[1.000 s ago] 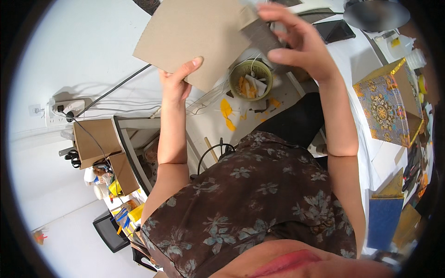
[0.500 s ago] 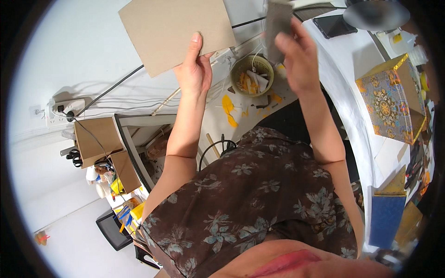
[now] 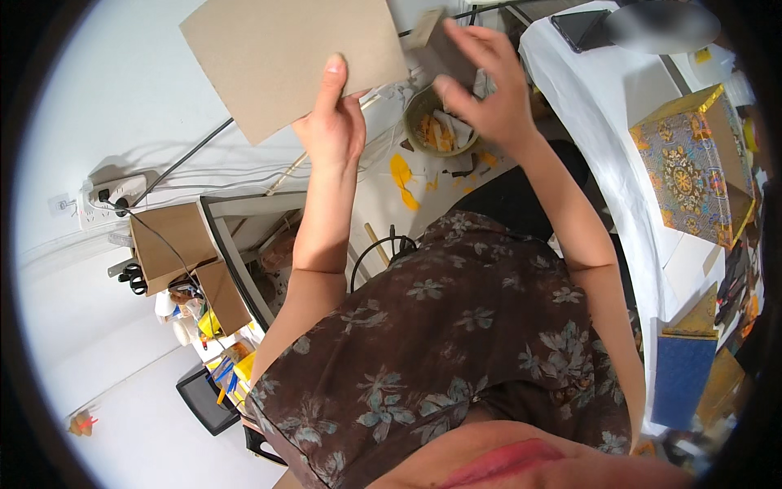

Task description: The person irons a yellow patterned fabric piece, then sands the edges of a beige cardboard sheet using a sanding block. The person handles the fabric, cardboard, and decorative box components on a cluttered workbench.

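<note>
White table (image 3: 619,122) w/ cloth runs up the 2–3 o'clock side; white floor fills the 9–11 o'clock half.

Big brown cardboard sheet (image 3: 285,61) is up at 11–12 o'clock, held in the air over the floor, tilted. Left hand (image 3: 334,122) has it pinched at the lower R corner: thumb flat on the near face pointing to 12, other fingers behind, so they're hidden. Grip is closed on the board, only one corner held.

Patterned gold-blue box (image 3: 692,167) sits on the table at 3 o'clock, well apart from both hands. Blue board (image 3: 680,379) leans at 4 o'clock.

Round bin (image 3: 440,126) w/ yellow and white scraps sits on the floor at 12–1 o'clock, below and between the two hands.

Right hand (image 3: 485,90) at 12–1 o'clock holds a small grey-brown card piece (image 3: 436,37), fingers curled round its lower part; piece is blurred, exact pinch can't be told. It sits just beside the sheet's R edge, not clearly touching.

Doing it well, my judgement: one-corner hold lets the sheet sag or swing, so slide left hand toward mid-edge, or brace the sheet on lap/table before bringing the small piece to it. Bring edges together slow, square them by eye, keep thumb off the joining zone. Work over the bin so offcuts drop in.
</note>
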A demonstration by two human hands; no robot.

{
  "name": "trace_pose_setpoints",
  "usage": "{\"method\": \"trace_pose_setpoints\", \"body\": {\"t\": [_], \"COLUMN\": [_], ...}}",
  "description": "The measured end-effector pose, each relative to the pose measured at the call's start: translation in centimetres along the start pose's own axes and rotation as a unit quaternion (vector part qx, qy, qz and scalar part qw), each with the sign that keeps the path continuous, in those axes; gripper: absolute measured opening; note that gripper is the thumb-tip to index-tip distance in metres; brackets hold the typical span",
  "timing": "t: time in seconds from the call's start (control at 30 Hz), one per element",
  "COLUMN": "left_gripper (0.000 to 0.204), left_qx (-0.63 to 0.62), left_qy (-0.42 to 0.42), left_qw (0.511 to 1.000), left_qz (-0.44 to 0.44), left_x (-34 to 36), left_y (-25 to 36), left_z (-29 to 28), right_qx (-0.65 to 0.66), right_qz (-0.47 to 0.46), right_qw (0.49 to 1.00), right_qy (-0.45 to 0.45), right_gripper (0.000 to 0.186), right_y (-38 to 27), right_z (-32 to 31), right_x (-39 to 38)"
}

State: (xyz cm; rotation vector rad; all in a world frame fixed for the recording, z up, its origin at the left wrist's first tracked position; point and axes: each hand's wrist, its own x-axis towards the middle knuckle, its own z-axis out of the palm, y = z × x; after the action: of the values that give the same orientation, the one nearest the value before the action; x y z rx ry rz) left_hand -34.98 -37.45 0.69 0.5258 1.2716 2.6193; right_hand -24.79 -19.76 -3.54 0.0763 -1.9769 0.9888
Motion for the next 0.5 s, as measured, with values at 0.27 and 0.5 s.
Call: {"method": "trace_pose_setpoints", "body": {"t": [0.27, 0.5], "left_gripper": [0.057, 0.061], "left_qx": [0.038, 0.013], "left_qy": [-0.027, -0.008], "left_qw": [0.999, 1.0], "left_qz": [0.007, -0.023], "left_x": [-0.9, -1.3], "left_y": [-0.4, 0.5], "left_z": [-0.3, -0.9], "right_qx": [-0.047, -0.026], "right_qz": [-0.048, -0.068], "right_qw": [0.996, 0.997], "right_qy": [0.052, 0.018], "right_gripper": [0.06, 0.058], "right_y": [1.0, 1.0], "right_z": [-0.4, -0.9], "right_x": [2.7, 4.0]}}
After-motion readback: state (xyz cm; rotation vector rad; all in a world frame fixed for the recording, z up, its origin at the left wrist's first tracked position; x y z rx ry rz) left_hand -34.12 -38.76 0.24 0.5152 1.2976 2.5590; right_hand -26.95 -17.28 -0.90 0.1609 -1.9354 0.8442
